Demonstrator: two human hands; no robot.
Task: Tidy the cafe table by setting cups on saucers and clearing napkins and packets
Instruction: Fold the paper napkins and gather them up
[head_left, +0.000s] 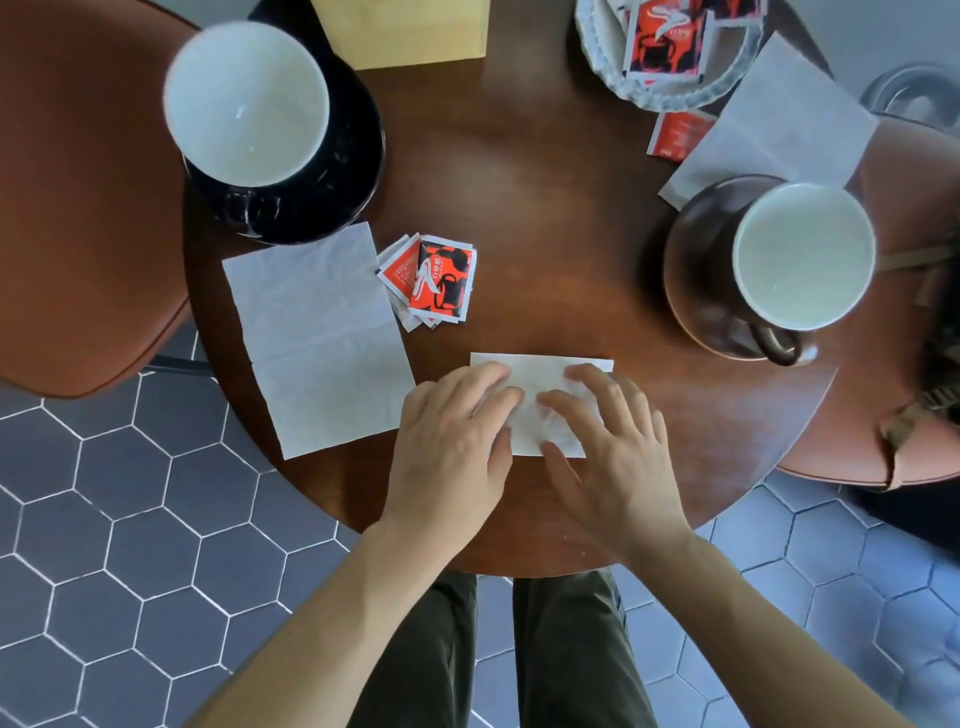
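Both hands lie flat on a small folded white napkin (535, 371) near the table's front edge: my left hand (457, 436) presses its left part, my right hand (613, 441) its right part, fingers straight. A larger unfolded napkin (317, 338) lies to the left. Beside it sits a small pile of red sugar packets (431, 280). A black cup (249, 104) stands on a black saucer (358, 156) at the back left. A brown cup (805, 254) stands on a brown saucer (691, 270) at the right. A third napkin (779, 119) lies behind it, with one red packet (678, 135) next to it.
A clear glass dish (727, 83) holding more red packets stands at the back right. A yellow box (410, 31) is at the back centre. Brown chairs (78, 182) flank the round wooden table (545, 208). Grey hexagon floor tiles lie below.
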